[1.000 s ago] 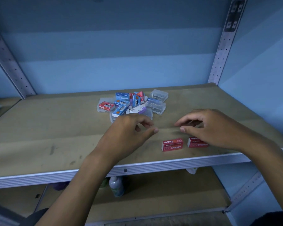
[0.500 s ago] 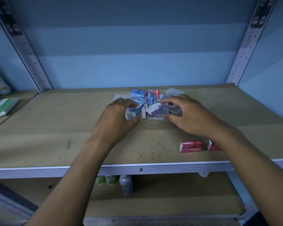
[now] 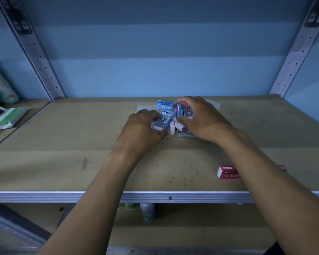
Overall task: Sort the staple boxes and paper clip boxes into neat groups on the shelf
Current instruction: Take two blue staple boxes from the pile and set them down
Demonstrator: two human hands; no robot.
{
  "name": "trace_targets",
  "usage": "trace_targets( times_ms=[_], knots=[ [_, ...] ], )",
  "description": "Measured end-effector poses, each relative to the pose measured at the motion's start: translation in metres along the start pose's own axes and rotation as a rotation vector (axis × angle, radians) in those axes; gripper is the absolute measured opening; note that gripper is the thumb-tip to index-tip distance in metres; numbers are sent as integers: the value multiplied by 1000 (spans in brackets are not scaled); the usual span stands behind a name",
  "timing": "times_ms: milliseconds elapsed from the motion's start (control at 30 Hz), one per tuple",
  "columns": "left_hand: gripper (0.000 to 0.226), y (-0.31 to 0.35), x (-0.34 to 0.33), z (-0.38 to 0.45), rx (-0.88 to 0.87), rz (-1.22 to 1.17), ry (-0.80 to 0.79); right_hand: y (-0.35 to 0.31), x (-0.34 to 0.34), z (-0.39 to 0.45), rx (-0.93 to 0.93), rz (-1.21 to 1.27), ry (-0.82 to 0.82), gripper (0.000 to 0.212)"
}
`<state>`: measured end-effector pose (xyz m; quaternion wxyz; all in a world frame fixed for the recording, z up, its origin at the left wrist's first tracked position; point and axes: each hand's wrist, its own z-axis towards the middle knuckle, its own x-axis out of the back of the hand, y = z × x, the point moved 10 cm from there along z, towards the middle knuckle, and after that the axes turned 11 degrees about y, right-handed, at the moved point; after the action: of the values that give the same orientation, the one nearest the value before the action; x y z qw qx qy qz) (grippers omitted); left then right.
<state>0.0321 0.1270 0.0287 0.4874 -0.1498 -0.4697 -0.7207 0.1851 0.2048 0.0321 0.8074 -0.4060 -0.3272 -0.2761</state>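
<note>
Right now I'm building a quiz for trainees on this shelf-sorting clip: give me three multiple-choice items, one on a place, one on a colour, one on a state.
1. Where does the red staple box set apart from the pile lie?
A. Near the front edge of the shelf, on the right
B. At the back left corner
C. On the lower shelf

2. What colour is the box in the pile that faces the camera and reads "Staples"?
A. Green
B. Blue
C. Yellow

3. What are the two hands doing?
A. Hanging below the shelf
B. Both lifted high in the air
C. Both down on the pile

Answers: A, it sits by the front lip beside the right forearm; B, its printed face is blue; C, the left hand and right hand rest among the boxes.
</note>
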Motion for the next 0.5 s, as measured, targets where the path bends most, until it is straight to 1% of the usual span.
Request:
trace_targets(
  times_ms=[233, 367, 500],
  knots=[
    [51, -6, -6, 2, 49, 6, -14, -3, -9, 7, -26, -47, -6, 44],
    [46, -5, -6, 4, 50, -9, 9, -3, -9, 9, -56, -78, 25, 37],
    [42, -5, -6, 4, 61, -25, 31, -3, -7, 11, -93, -93, 64, 36]
  ],
)
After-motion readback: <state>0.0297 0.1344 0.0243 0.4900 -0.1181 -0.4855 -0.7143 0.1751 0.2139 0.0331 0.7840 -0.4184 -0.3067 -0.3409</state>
